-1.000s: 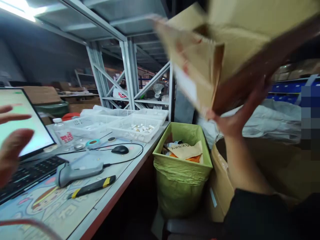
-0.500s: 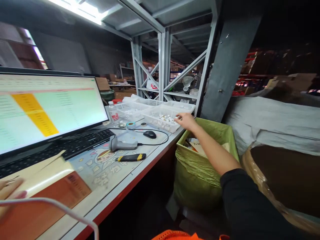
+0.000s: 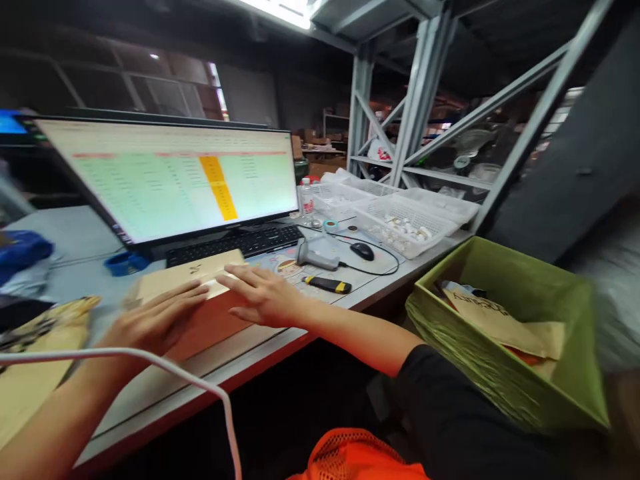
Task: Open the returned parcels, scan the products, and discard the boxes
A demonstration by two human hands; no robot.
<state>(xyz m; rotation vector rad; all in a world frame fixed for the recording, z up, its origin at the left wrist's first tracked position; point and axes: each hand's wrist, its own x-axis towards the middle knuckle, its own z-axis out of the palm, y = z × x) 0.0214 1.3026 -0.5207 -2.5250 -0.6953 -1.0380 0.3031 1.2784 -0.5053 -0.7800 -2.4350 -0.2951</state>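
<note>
Box [image 3: 213,327], pale on top and orange-brown in front, sits on the desk [image 3: 395,277] just before the keyboard [image 3: 235,243], its left end covered by the left hand [image 3: 155,320]. That hand's fingers lie straight and close together along the top edge; its thumb is hidden, so I cannot tell whether it pinches. The right hand [image 3: 263,293] rests on the box's right part, fingers slightly spread, thumb apart from them. The dark mark on the top is too small to read, as is the text on the monitor [image 3: 200,180]. A pale cable [image 3: 187,377] crosses in front of the left forearm, and the box hides part of the keyboard. To the right are one scanner [image 3: 316,255], one mouse [image 3: 362,251], one cutter knife [image 3: 327,285] and, farther back, one bottle [image 3: 307,198]. White baskets [image 3: 425,243] overlap too much to count. One green bin [image 3: 510,257] stands beside the desk, its right side blurred.
</note>
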